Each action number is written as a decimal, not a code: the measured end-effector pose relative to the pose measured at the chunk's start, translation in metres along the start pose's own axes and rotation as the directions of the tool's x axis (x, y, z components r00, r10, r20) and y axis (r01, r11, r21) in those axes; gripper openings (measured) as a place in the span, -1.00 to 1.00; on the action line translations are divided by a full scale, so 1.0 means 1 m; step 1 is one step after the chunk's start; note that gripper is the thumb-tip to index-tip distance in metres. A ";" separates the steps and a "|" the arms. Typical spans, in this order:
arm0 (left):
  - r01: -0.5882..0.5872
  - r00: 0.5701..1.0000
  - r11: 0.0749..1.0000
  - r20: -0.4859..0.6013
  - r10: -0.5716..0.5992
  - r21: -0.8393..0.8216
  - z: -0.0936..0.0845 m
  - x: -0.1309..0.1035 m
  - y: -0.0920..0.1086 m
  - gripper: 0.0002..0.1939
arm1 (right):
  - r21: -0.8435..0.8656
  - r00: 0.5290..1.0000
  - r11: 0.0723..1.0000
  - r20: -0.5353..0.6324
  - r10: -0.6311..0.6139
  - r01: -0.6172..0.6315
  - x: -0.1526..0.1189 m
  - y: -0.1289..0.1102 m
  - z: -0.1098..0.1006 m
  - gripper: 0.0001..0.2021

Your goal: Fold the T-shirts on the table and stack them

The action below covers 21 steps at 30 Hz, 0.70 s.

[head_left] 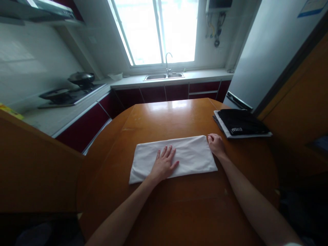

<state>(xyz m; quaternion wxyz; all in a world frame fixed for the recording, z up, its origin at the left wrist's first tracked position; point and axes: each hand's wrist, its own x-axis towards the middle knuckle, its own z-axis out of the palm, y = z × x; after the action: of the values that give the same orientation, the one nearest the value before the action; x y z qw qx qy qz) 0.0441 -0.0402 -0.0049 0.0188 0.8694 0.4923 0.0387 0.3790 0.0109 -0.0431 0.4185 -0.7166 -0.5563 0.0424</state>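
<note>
A folded white cloth lies on the wooden table in front of me, in a long, roughly rectangular shape with light wrinkles. My left hand rests flat on its middle near the front edge, fingers spread. At the far right corner of the cloth is my right hand, its fingers curled in and closed at the edge. The fingertips partly hide that corner.
On the table's right side sits a stack of folded clothes, black with white lettering on top. The round-ended wooden table faces a counter with a sink. A stove with pans stands left, a refrigerator right.
</note>
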 end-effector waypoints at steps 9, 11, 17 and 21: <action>0.005 1.000 1.000 0.009 -0.005 -0.007 -0.001 0.000 0.001 -0.33 | 0.015 1.000 1.000 -0.010 -0.001 0.002 -0.001 -0.001 0.000 -0.61; 0.008 1.000 1.000 0.014 -0.007 -0.005 -0.002 0.000 0.001 -0.33 | 0.016 1.000 1.000 -0.015 -0.002 0.002 -0.001 -0.001 0.000 -0.61; 0.012 1.000 1.000 0.018 -0.012 0.000 -0.003 0.000 0.002 -0.33 | 0.020 1.000 1.000 -0.005 -0.002 0.003 -0.001 0.000 0.000 -0.62; 0.015 1.000 1.000 0.024 -0.015 0.000 -0.003 0.000 0.002 -0.32 | 0.015 1.000 1.000 -0.001 -0.002 0.002 0.000 -0.001 0.000 -0.62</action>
<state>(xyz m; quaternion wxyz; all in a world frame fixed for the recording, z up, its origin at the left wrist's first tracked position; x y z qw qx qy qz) 0.0452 -0.0416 -0.0014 0.0249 0.8660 0.4986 0.0282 0.3784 0.0107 -0.0428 0.4243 -0.7127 -0.5566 0.0460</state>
